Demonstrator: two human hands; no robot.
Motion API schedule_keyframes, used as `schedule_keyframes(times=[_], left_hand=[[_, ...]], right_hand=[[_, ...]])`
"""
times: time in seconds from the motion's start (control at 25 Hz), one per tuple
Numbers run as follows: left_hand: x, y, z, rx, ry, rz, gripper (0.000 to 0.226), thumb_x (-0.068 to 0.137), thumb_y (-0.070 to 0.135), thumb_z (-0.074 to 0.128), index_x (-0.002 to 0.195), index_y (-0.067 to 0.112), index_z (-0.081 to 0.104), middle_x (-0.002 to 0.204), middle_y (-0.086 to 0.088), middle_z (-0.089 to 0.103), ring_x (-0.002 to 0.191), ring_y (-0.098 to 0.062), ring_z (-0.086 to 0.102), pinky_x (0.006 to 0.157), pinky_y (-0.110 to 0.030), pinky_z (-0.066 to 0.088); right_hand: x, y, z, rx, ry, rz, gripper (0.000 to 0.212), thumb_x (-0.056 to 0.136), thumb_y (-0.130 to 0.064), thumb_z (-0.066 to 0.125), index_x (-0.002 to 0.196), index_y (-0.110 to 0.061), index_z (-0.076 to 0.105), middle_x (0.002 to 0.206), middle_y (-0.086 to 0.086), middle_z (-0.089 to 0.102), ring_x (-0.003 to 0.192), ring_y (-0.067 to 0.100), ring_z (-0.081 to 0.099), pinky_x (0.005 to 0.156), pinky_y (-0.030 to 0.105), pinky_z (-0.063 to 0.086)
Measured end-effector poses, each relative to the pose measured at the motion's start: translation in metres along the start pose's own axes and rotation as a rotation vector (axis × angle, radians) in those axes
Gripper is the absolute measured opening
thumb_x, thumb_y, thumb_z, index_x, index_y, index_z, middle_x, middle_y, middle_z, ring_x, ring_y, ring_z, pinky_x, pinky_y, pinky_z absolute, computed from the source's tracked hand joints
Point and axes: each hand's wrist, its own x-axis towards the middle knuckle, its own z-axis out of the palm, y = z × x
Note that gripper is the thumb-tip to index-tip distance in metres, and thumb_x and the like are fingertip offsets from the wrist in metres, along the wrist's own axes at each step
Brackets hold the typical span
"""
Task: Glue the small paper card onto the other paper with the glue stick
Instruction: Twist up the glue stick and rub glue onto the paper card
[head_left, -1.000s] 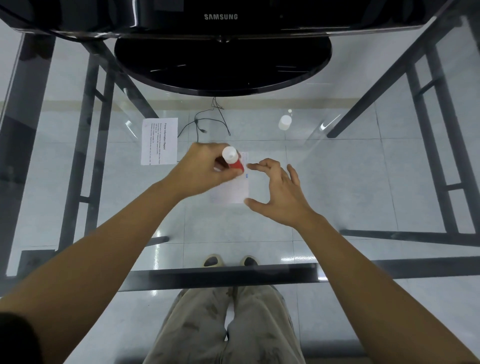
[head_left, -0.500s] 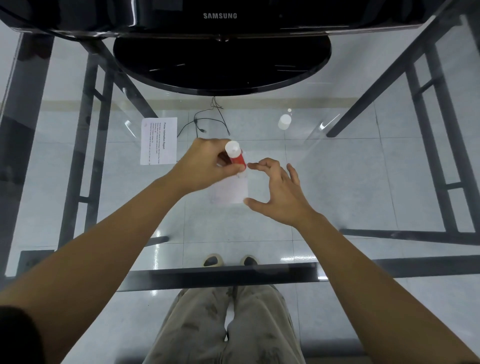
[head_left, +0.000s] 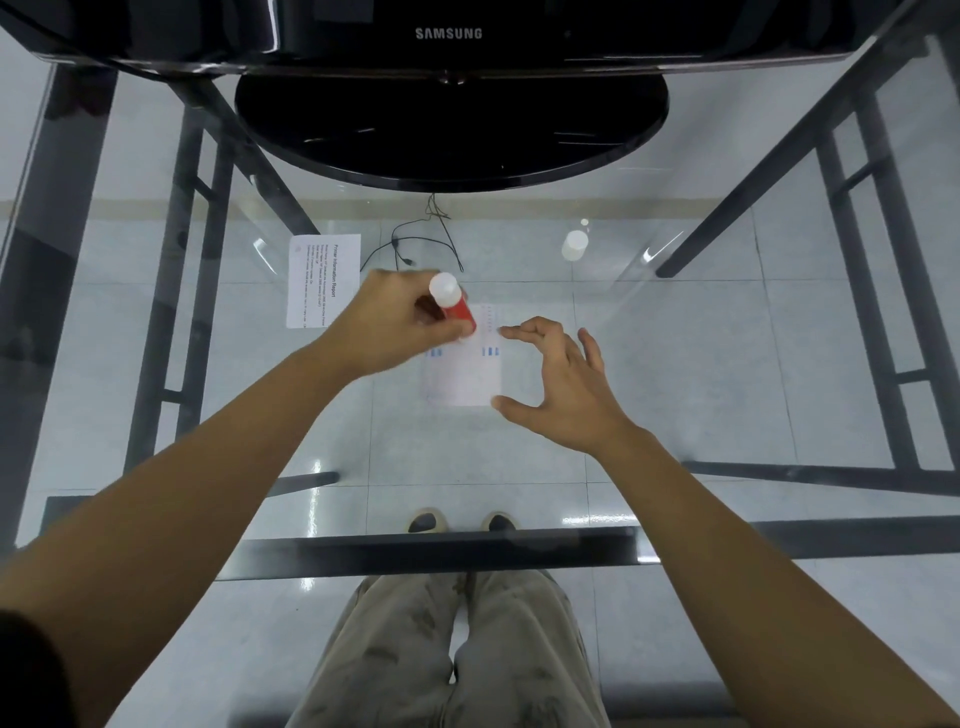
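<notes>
A small pale paper card (head_left: 465, 371) with faint blue print lies flat on the glass table. My left hand (head_left: 392, 325) grips a red glue stick (head_left: 454, 304) with a white end, tilted, its lower tip pressed on the card's upper left part. My right hand (head_left: 553, 382) is spread, with forefinger and thumb tips touching the card's right edge, holding it down. A second white printed sheet (head_left: 322, 280) lies to the upper left, apart from the card.
A white cap (head_left: 574, 244) stands on the glass at the upper right. A black monitor base (head_left: 452, 135) fills the far middle. The table's front metal rail (head_left: 441, 551) crosses near me. Cables, floor tiles and my legs show through the glass.
My left hand has slid the glue stick a little up the card, towards its far edge. My right hand has stayed on the card's right edge.
</notes>
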Motion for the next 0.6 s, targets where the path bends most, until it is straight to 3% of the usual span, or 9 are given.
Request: schedule_keyframes(times=[0.16, 0.24, 0.4, 0.6], left_hand=[[0.007, -0.004, -0.01, 0.019, 0.132, -0.042, 0.026, 0.073, 0.03, 0.076, 0.096, 0.021, 0.066, 0.09, 0.002, 0.071, 0.078, -0.008, 0.065, 0.073, -0.013, 0.05], [-0.011, -0.004, -0.007, 0.009, 0.086, 0.015, 0.023, 0.072, 0.026, 0.078, 0.091, 0.018, 0.068, 0.085, 0.002, 0.072, 0.072, -0.003, 0.065, 0.07, -0.006, 0.048], [-0.045, -0.003, 0.006, -0.022, -0.045, 0.071, 0.019, 0.072, 0.019, 0.078, 0.088, 0.017, 0.07, 0.084, 0.006, 0.071, 0.077, 0.001, 0.064, 0.072, -0.009, 0.05], [-0.022, -0.008, -0.007, 0.012, 0.007, 0.076, 0.018, 0.075, 0.02, 0.076, 0.089, 0.014, 0.068, 0.086, 0.002, 0.071, 0.075, -0.005, 0.065, 0.073, -0.013, 0.051]], right_hand=[[-0.001, -0.001, 0.0, -0.01, -0.022, -0.013, 0.067, 0.076, -0.041, 0.067, 0.133, -0.026, 0.034, 0.14, -0.012, 0.04, 0.132, 0.01, 0.033, 0.113, 0.038, -0.006], [-0.001, -0.001, 0.0, -0.05, -0.036, -0.025, 0.061, 0.079, -0.042, 0.064, 0.132, -0.031, 0.038, 0.142, -0.013, 0.039, 0.136, 0.008, 0.026, 0.113, 0.04, -0.006], [0.001, -0.001, 0.0, -0.089, -0.049, -0.04, 0.051, 0.08, -0.044, 0.062, 0.128, -0.036, 0.045, 0.143, -0.017, 0.037, 0.139, 0.006, 0.02, 0.113, 0.044, -0.005], [0.0, 0.0, 0.0, -0.093, -0.051, -0.036, 0.052, 0.081, -0.044, 0.062, 0.129, -0.036, 0.046, 0.143, -0.017, 0.037, 0.139, 0.005, 0.019, 0.113, 0.042, -0.007]])
